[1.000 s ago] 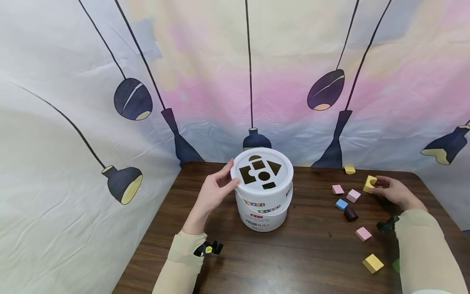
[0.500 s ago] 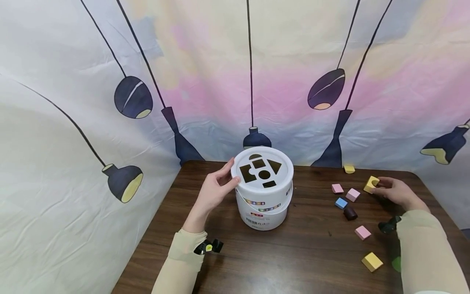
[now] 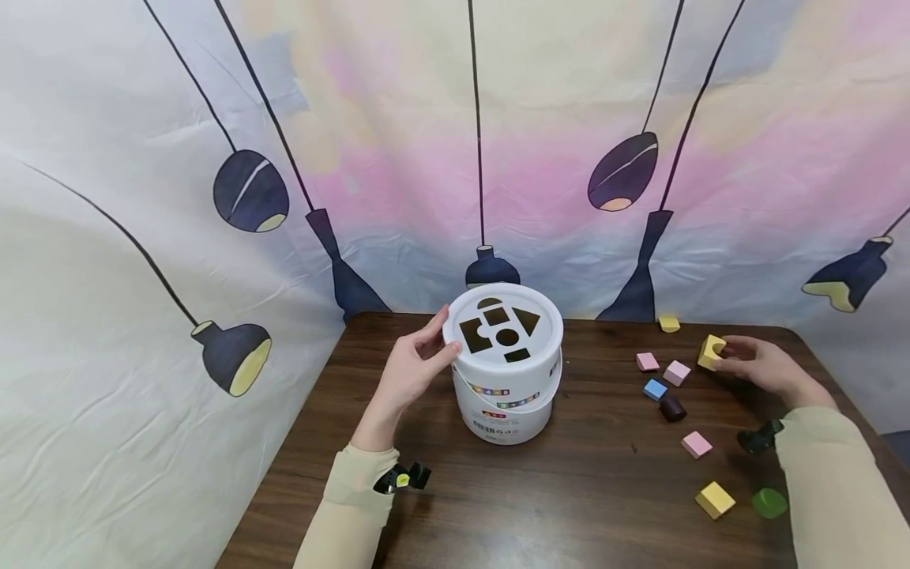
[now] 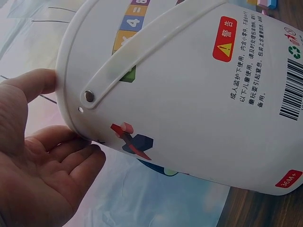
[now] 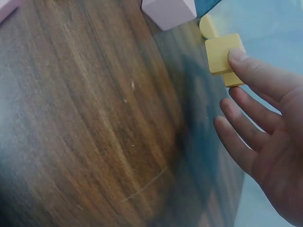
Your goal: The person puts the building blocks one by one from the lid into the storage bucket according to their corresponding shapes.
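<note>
A white lidded bucket (image 3: 508,407), its lid cut with several shaped holes, stands upright at the table's middle. My left hand (image 3: 412,371) grips its rim at the left, thumb and index finger apart along the lid's edge. In the left wrist view the other fingers (image 4: 85,165) lie loosely bent beside the bucket wall. On the right, my right hand (image 3: 761,366) pinches a yellow block (image 3: 711,352) with a curved notch between thumb and fingertips. The right wrist view shows my thumb on the block's flat face; whether the block touches the table, I cannot tell.
Near the right hand lie pink blocks (image 3: 677,373), a blue block (image 3: 655,389) and a dark brown cylinder (image 3: 672,408). A yellow half-round block (image 3: 669,323) sits at the back edge. Closer in are a yellow block (image 3: 715,500) and a green round block (image 3: 769,503).
The view has shifted slightly. My right forearm has moved a little right, so the green block shows more fully. Both hands keep their holds on bucket and notched block.
</note>
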Motion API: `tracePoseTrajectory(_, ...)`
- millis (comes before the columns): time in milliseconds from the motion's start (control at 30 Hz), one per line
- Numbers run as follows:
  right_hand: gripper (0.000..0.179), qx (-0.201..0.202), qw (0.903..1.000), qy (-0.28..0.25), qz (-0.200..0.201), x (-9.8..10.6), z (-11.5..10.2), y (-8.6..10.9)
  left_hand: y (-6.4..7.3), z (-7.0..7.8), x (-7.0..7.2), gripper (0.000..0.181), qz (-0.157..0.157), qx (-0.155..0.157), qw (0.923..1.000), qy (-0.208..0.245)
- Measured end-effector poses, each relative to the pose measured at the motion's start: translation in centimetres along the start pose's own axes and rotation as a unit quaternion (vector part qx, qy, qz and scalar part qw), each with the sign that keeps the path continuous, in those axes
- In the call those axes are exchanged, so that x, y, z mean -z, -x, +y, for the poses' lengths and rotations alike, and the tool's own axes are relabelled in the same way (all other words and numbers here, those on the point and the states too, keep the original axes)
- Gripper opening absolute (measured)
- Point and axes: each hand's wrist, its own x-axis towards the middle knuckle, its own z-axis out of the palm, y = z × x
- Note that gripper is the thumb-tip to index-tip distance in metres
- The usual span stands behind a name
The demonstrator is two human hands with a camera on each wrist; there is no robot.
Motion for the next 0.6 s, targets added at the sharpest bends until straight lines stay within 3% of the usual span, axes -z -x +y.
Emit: tracePoseTrajectory(600, 0.081, 0.062, 0.9980, 0.014, 0.010, -0.5, -4.3, 1.4, -0.1, -0.1, 0.1, 0.065, -0.002, -0.003, 0.9998, 0.017)
